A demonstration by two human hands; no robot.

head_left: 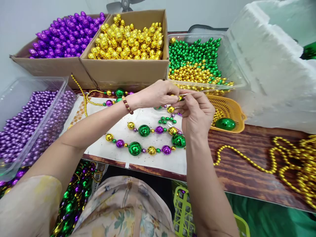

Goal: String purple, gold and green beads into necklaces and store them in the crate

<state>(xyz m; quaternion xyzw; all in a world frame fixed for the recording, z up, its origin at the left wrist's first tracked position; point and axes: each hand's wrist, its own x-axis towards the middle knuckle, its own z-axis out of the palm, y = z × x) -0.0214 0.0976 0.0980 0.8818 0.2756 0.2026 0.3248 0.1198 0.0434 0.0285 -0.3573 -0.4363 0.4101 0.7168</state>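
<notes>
My left hand (159, 93), with a beaded bracelet at the wrist, meets my right hand (196, 110) above the white work sheet (98, 123). Both are closed in a pinch around a small gold bead (181, 97) of a bead strand; a thin pale line runs beside it, too small to name. Below them a bead garland (134, 148) of gold, green and purple balls lies in a curve, partly hidden behind my right wrist. Several loose green beads (167, 119) sit on the sheet near a shiny metal point (170, 124).
Cardboard boxes hold purple beads (66, 36) and gold beads (128, 39) at the back. Clear bins carry small green beads (195, 52) and lilac beads (27, 121). An orange basket (240, 115), a white foam box (269, 65) and gold bead chains (306, 164) stand or lie on the right.
</notes>
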